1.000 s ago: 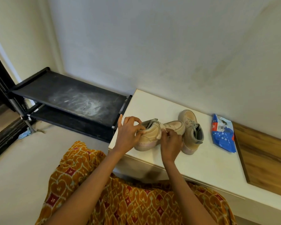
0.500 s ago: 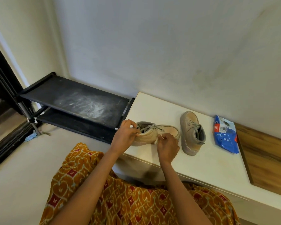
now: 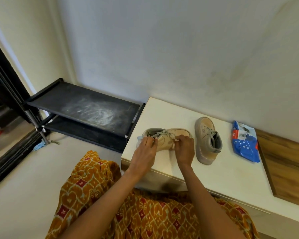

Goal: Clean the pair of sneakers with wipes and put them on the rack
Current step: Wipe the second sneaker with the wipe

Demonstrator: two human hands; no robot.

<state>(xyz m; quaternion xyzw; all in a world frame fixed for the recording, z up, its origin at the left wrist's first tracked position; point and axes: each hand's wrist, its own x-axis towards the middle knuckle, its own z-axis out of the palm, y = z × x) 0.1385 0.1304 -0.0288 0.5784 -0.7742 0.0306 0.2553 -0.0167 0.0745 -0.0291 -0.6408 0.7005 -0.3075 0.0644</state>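
Observation:
A beige sneaker [image 3: 177,134] lies across the near left part of the white bench [image 3: 164,111], toe pointing right. My left hand [image 3: 146,150] grips its heel end. My right hand [image 3: 184,148] presses a crumpled white wipe [image 3: 173,141] against the sneaker's side. The second beige sneaker [image 3: 207,139] stands upright just to the right, toe toward the wall, untouched. A blue pack of wipes [image 3: 245,143] lies farther right on the bench. The black two-shelf rack [image 3: 86,107] stands on the floor left of the bench, its top shelf dusty and bare.
A wooden panel [image 3: 286,163] borders the bench on the right. The wall runs close behind the bench and rack. A dark door frame [image 3: 9,118] stands at far left, with a bit of blue cloth [image 3: 40,145] on the floor beside the rack's leg.
The sneaker in my hands has come down from a tilted, raised hold to lie flat on the bench. My view has shifted slightly right and down.

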